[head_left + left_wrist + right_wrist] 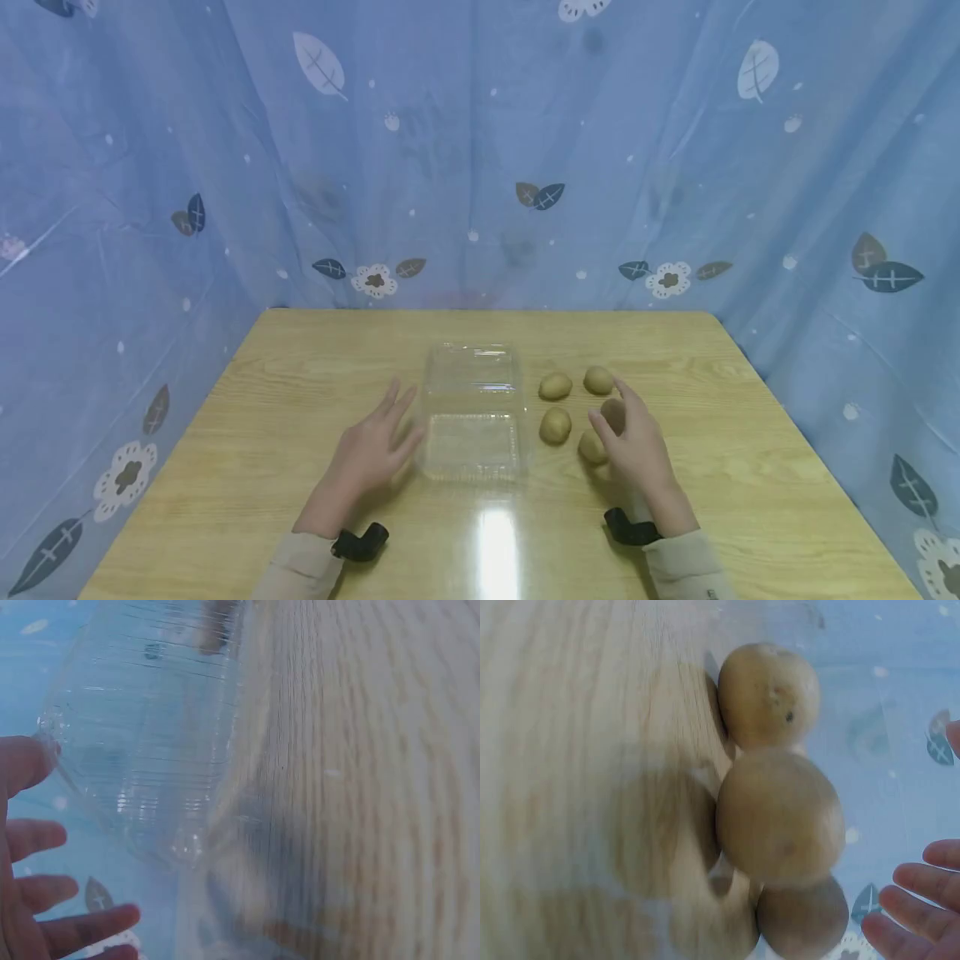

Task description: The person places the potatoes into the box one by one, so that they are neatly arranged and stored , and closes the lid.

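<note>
A clear plastic clamshell box (472, 446) lies opened flat on the table, its lid half (472, 367) at the back. My left hand (371, 446) is at its left side, fingers spread, and in the left wrist view the thumb (30, 761) reaches the box's rim. Several round, yellowish-brown potatoes sit right of the box. Over the nearer right ones hovers my right hand (637, 446), its fingers extended and nothing held. It partly hides a potato (593, 447). Three potatoes stand in a row in the right wrist view, the middle one (780, 817) largest, beside my fingers (911, 911).
The wooden table (300, 358) reaches back to a blue curtain (450, 167) with leaf and flower prints, which also hangs along both sides. A bright reflection lies on the tabletop in front of the box. Black wrist-worn pieces (362, 543) sit at both sleeves.
</note>
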Tool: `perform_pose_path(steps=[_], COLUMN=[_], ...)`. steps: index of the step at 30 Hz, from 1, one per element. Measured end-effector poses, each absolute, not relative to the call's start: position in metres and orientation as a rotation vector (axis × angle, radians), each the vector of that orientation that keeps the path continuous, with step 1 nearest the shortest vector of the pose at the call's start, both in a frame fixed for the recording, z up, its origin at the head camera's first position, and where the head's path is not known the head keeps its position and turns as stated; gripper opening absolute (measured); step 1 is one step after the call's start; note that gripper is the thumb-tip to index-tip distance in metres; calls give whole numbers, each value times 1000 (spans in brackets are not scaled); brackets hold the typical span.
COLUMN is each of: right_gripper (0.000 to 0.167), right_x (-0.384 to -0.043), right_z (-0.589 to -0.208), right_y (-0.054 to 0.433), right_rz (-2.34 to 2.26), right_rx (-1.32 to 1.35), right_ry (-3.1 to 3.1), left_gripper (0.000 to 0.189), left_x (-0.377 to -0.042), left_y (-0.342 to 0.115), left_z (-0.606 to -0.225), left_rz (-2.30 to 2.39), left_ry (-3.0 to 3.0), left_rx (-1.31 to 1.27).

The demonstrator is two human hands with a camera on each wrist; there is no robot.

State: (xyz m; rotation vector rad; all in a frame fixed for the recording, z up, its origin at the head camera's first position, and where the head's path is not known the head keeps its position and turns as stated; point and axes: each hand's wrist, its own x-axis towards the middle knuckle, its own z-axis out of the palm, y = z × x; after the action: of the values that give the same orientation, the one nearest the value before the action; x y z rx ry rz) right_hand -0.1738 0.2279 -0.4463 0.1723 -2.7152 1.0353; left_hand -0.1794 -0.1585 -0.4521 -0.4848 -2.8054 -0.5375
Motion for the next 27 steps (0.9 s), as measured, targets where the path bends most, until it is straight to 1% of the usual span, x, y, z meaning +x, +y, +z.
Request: perform_pose_path(steps=[7,10,16,23,27], right_gripper=[62,58,56,54,56], right_x=[-164,-158,-150,-149,-149], right_z=[-451,-458,-466,-470,-474], right_y=[240,244,245,242,242], right_rz=[1186,1209,1288,1357,1411], right_rx=[234,266,250,247,279], right_ry=[-2614,-2619,-2655,-2647,-2642], left_gripper=[52,50,50,37,35], left_x=[-179,-178,-176,-181,-181], left_y=[-167,-169,-170,-167,-166], left_z=[-464,-468,-474,-476,-476], left_rz=[-749,-800,-860,-937,-1013], left_ry=[-2730,-2720,-2676,-2605,-2615], left_rx=[-622,-676,-754,-833,-820])
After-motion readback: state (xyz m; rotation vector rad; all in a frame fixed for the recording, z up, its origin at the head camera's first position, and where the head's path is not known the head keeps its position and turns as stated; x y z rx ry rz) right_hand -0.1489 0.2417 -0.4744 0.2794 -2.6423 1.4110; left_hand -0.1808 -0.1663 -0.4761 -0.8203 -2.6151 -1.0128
